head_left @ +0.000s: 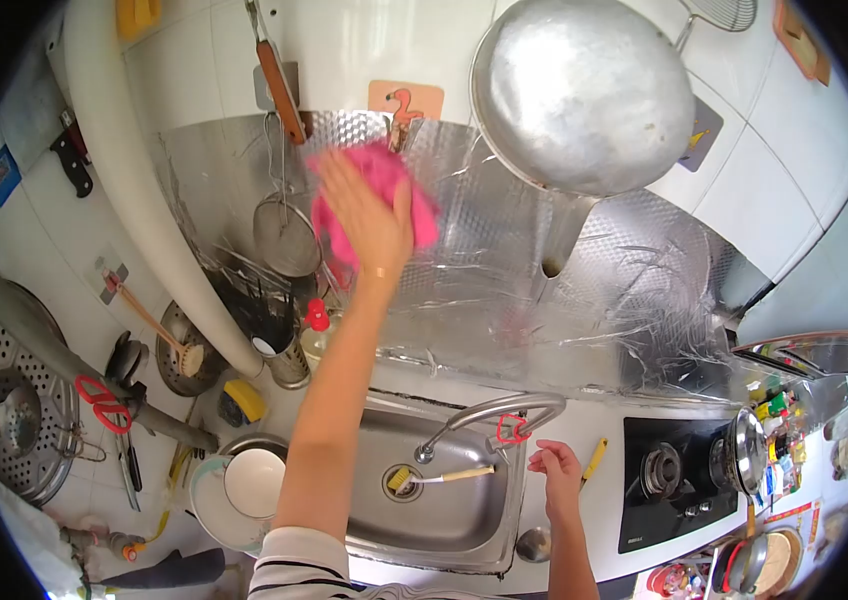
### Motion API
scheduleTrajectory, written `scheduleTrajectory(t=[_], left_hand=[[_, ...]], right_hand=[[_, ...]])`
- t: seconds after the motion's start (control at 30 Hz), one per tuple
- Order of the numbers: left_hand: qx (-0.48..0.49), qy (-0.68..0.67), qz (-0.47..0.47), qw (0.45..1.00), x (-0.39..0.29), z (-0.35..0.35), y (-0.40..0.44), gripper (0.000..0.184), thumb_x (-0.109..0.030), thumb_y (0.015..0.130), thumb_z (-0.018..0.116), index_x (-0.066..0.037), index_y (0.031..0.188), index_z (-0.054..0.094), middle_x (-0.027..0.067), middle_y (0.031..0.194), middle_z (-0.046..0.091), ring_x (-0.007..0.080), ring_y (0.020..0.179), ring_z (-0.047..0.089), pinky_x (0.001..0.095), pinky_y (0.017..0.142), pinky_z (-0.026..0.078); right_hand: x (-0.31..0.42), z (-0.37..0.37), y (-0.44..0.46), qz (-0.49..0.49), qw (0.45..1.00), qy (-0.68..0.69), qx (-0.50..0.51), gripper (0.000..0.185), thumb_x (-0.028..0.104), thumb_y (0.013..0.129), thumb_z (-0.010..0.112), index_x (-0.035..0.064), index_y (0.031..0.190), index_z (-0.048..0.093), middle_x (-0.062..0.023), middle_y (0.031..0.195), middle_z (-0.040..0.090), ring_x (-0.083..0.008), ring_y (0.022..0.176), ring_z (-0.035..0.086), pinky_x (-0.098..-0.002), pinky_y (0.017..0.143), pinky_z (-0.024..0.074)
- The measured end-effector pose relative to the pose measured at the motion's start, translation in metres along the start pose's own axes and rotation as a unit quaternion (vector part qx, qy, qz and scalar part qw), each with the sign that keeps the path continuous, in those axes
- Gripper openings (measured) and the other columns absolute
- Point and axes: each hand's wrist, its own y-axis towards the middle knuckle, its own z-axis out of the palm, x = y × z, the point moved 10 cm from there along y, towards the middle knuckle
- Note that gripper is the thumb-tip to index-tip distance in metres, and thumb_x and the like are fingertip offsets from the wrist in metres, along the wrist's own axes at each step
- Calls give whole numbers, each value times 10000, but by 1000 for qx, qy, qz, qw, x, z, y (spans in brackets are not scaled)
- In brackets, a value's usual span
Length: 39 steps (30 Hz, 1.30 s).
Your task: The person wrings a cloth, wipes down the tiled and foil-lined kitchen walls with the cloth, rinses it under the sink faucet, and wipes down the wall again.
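My left hand (369,225) is spread flat over a bright pink cloth (424,215), pressing it to the foil-covered wall (484,260). Both are slightly blurred. My right hand (554,465) hangs over the counter just right of the sink, its fingers loosely bent and apart with nothing in them. Closest to it are the curved faucet (489,408), which has a red fitting, and a yellow-handled tool (594,460) on the counter. In the steel sink (464,520) lies a brush (454,474) with a pale handle, its yellow head over the drain.
A large metal pan (584,95) hangs on the wall to the right of the cloth. A strainer (286,238) hangs to its left. A red-capped bottle (317,335) and a utensil holder (289,362) stand behind my left arm. A black gas stove (659,500) is at the right.
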Motion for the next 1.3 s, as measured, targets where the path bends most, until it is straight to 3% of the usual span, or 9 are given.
scheduleTrajectory(t=[0.17,0.33,0.47,0.57,0.67,0.9,1.1,1.23,1.3], left_hand=[[-62,26,2,998,-11,2,23,911,-452,851,566,96,1433,129,272,1506,137,402,1408,105,504,1141,67],[16,29,-41,999,28,32,-89,995,-530,787,584,128,1409,169,289,1499,134,415,1408,78,500,1146,38],[181,114,-98,972,83,69,-223,1011,-512,793,593,173,1387,147,310,1497,83,416,1412,24,495,1152,-7],[198,84,-123,969,97,71,-267,978,-469,791,619,161,1389,170,304,1500,85,427,1409,22,500,1151,-5],[119,9,-117,986,61,60,-210,945,-434,779,645,117,1406,202,284,1498,142,414,1411,68,503,1151,25],[44,39,184,981,-68,63,-87,769,-467,823,545,-6,1405,343,155,1481,315,327,1392,237,512,1131,117],[124,91,309,939,-23,92,-218,562,-431,807,571,-134,1283,537,64,1401,442,248,1314,359,500,1119,167],[202,101,321,920,18,102,-288,564,-389,823,577,-216,1350,474,-51,1403,430,165,1295,354,442,1071,276],[261,113,451,846,21,109,-332,508,-382,791,609,-249,1277,546,-52,1338,482,158,1245,409,491,1075,248]], right_hand=[[1,3,3,11,1000,-15,10,190,75,900,493,-14,1028,601,-61,804,620,-126,713,578,-270,705,497],[-15,-1,6,35,999,-21,0,194,76,905,488,-14,1034,601,-59,807,623,-123,714,577,-269,709,495],[-32,1,0,49,999,-13,4,193,82,906,493,-13,1032,604,-58,806,624,-123,719,582,-273,712,500],[-39,7,-11,58,998,-12,12,192,85,907,495,-12,1031,606,-62,807,627,-126,723,590,-273,709,507],[-62,21,-25,95,995,-9,42,197,90,907,497,-13,1035,606,-69,812,631,-135,727,602,-274,708,516],[-184,50,-58,275,954,8,122,216,148,904,513,1,1027,614,-86,839,641,-164,744,618,-290,713,525],[-315,69,-73,477,872,16,105,242,242,884,553,25,980,602,-99,859,642,-198,767,629,-334,701,507],[-395,53,-73,561,828,-2,7,424,422,853,598,43,1037,547,-112,897,635,-245,795,633,-378,690,484],[-418,51,-71,571,821,-3,-13,477,470,848,594,44,1053,533,-112,901,632,-256,773,634,-378,664,483]])
